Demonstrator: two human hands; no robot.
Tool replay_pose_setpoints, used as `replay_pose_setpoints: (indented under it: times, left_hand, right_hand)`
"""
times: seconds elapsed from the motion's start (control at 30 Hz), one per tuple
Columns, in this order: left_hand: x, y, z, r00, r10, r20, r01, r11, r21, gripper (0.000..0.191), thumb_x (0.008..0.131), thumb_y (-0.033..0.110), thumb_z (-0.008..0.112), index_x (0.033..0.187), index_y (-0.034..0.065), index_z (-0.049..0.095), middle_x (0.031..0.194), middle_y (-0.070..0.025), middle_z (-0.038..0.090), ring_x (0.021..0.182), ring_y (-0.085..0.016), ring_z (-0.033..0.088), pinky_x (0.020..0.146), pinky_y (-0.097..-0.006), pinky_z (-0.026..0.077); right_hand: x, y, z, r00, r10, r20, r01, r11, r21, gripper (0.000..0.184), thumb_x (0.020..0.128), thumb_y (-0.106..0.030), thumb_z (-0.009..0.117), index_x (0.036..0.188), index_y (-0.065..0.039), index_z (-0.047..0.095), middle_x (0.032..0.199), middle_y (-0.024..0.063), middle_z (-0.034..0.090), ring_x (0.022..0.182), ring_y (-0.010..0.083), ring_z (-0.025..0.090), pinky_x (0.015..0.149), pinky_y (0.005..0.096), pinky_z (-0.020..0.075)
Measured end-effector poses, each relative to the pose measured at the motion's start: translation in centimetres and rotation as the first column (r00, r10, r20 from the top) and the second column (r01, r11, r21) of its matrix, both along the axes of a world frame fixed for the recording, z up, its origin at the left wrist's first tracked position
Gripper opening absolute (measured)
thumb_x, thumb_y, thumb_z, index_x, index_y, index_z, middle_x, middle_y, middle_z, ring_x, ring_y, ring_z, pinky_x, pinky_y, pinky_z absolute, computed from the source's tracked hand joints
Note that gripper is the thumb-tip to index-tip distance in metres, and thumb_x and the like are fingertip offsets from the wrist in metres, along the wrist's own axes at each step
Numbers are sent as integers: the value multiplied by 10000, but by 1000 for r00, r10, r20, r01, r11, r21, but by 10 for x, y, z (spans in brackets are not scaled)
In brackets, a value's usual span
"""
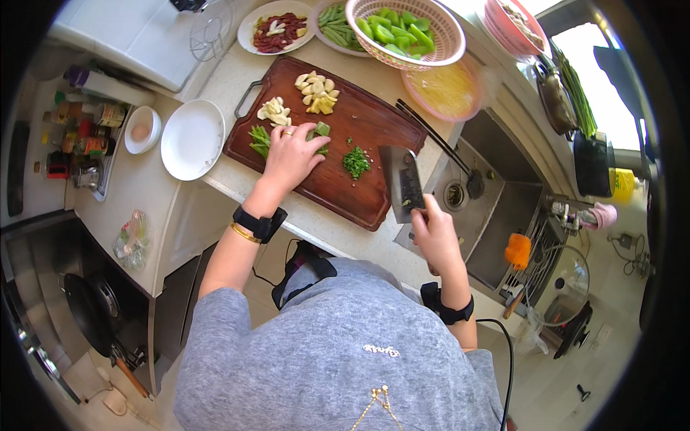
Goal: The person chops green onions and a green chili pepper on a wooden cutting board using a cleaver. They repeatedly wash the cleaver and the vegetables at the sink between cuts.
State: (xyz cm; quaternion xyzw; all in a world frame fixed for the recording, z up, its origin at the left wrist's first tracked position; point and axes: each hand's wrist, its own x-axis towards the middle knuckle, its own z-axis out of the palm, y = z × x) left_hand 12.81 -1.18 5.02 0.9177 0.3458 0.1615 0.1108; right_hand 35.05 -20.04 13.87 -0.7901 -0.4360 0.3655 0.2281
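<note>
My left hand (291,153) is on the wooden cutting board (329,183), its fingers curled over cut green vegetable pieces (322,130); the palm hides part of them. More green strips (260,141) show beside that hand. My right hand (435,231) grips the handle of a cleaver (399,178), its blade raised by the board's right edge with green bits stuck to it. Between the two hands lies a small heap of chopped green herbs (356,162). Farther up the board are sliced garlic (275,111), whole garlic cloves (314,86) and yellow ginger slices (322,104).
An oval white plate (192,140) and a bowl with an egg (141,132) stand left. Behind the board are a plate of sliced meat (277,48), a basket of green peppers (399,32) and a pink bowl (474,105). Chopsticks (431,134) reach over the sink (485,215).
</note>
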Motion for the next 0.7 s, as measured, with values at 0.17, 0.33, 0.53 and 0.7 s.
replay_pose_setpoints:
  times: [0.17,0.33,0.53,0.7]
  left_hand:
    - [14,-11,10,995,81,53,-83,996,34,421,709,236,752,1109,183,632,1185,-66,539,1091,-256,507,951,-436,337]
    - [46,-46,22,967,12,256,-3,999,-37,331,781,196,691,1100,139,626,1145,-69,556,1063,-269,510,935,-405,361]
    - [80,-95,28,941,-81,327,100,994,-39,261,783,123,673,1044,118,652,1083,-68,591,1003,-253,551,900,-383,389]
    - [113,-129,32,886,-128,446,180,981,-78,210,766,56,671,972,94,665,967,-67,613,899,-247,567,803,-356,428]
  right_hand:
    - [42,-26,5,972,-235,-3,234,972,-19,184,861,-100,510,1023,-14,530,695,216,611,622,362,612,561,391,464]
    - [56,-17,-29,902,-36,430,-82,964,252,258,792,-100,550,1046,-67,585,1027,154,586,803,342,618,676,411,503]
    - [24,57,-98,809,38,587,-300,885,355,402,737,-110,646,1133,-87,579,1079,143,563,854,339,585,728,430,482]
    - [38,36,-107,845,69,530,-329,848,415,402,766,-273,663,1141,-141,595,1100,91,581,957,286,561,820,402,454]
